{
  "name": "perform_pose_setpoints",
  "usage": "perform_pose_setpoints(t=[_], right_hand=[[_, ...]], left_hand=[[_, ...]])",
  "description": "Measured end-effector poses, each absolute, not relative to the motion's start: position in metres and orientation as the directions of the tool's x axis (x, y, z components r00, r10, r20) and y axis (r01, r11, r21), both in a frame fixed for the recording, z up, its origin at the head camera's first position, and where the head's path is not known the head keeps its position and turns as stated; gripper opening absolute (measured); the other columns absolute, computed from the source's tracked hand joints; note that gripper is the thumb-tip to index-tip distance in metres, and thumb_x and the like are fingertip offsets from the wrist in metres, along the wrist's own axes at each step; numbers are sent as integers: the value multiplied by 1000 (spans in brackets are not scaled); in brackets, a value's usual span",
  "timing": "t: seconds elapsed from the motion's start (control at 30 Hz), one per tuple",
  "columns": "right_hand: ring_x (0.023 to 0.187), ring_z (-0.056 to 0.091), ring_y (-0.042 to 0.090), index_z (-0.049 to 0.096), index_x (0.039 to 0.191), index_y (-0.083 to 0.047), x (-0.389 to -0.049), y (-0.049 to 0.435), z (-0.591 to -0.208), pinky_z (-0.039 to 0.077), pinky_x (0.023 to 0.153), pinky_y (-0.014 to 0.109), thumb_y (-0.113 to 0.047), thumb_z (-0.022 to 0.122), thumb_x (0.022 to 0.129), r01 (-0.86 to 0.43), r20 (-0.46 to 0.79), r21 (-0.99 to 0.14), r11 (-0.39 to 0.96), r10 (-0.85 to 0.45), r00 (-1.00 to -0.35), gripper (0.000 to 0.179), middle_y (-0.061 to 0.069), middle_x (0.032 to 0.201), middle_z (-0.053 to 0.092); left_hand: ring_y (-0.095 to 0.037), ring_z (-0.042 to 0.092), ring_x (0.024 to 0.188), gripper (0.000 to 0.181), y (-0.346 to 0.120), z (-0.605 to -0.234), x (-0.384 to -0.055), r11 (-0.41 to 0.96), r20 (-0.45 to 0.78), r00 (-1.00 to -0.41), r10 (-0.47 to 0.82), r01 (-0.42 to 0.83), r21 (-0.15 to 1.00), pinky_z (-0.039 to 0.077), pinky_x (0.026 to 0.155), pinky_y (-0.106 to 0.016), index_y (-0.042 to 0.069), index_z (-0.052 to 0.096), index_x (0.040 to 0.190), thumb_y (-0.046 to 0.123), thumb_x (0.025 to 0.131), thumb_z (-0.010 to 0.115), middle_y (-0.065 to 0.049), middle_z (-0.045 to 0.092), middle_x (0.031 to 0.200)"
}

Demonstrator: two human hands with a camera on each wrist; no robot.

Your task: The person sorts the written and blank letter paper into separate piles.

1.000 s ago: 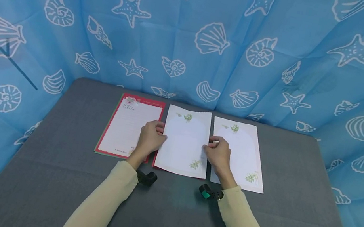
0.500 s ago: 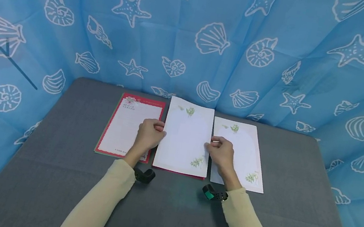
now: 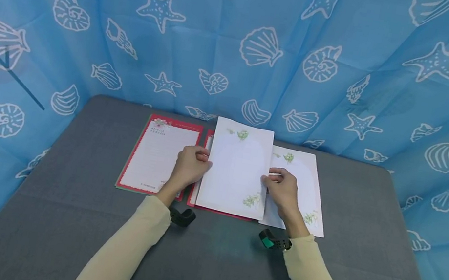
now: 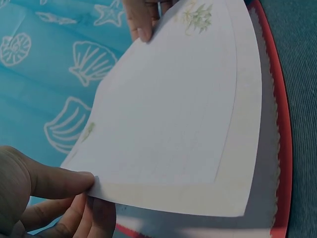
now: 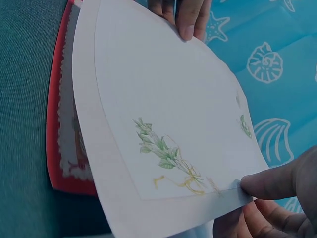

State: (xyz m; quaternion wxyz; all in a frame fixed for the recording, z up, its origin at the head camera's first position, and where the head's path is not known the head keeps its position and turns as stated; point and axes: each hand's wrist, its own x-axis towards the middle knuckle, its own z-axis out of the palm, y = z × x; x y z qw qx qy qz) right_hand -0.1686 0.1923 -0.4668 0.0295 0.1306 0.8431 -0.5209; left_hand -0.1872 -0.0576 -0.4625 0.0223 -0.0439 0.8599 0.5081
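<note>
A white sheet of paper (image 3: 237,172) with green leaf prints is held up between both hands, bowed in the wrist views. My left hand (image 3: 192,167) pinches its left edge, thumb on top and fingers beneath, as the left wrist view shows. On the opposite edge my right hand (image 3: 283,187) pinches it the same way. Below the sheet lies a red-bordered paper (image 5: 57,163), mostly covered by it. At the right a second leaf-print sheet (image 3: 305,173) lies on the table, partly behind the held sheet and my right hand.
Red-bordered letter paper (image 3: 159,159) with a green edge showing lies left on the grey table (image 3: 203,265). A blue curtain (image 3: 224,36) with shell and starfish prints hangs behind the table. Each wrist wears a black band (image 3: 182,217).
The held sheet has risen and moved right with both hands. More of the red-bordered paper shows at its left, and it now overlaps the right-hand sheet.
</note>
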Motion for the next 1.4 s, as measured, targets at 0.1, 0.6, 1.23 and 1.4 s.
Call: perform_pose_setpoints(t=[0.1,0.6,1.23,1.4], right_hand=[[79,61,19,60,127,6,-168,197,-465,48,63,22,-8,65,96,258,-189,-866,428,196,-962,34,19,101,67],[82,61,21,58,129,6,-162,218,-460,50,66,23,-10,64,98,264,-172,-840,473,229,-958,36,21,104,66],[85,57,21,58,129,6,-157,244,-460,46,66,20,-10,63,99,277,-160,-838,471,272,-949,35,20,105,64],[85,57,19,58,130,6,-155,252,-461,47,67,22,-10,63,99,295,-175,-835,465,285,-943,35,17,103,64]], left_hand=[[-25,70,90,27,-53,-461,-188,484,-74,-996,-42,-85,871,56,79,-41,0,72,116,9,90,73,-11,73,97],[-25,69,93,26,-25,-462,-192,488,-77,-997,6,-65,870,56,80,-41,2,73,114,10,90,74,-10,73,98],[-22,69,88,22,2,-464,-192,475,-141,-989,50,-101,874,55,76,-39,6,73,112,11,90,73,-4,74,96],[-21,69,88,22,10,-467,-192,483,-129,-990,48,-90,871,55,76,-39,6,74,111,11,90,74,-4,74,94]])
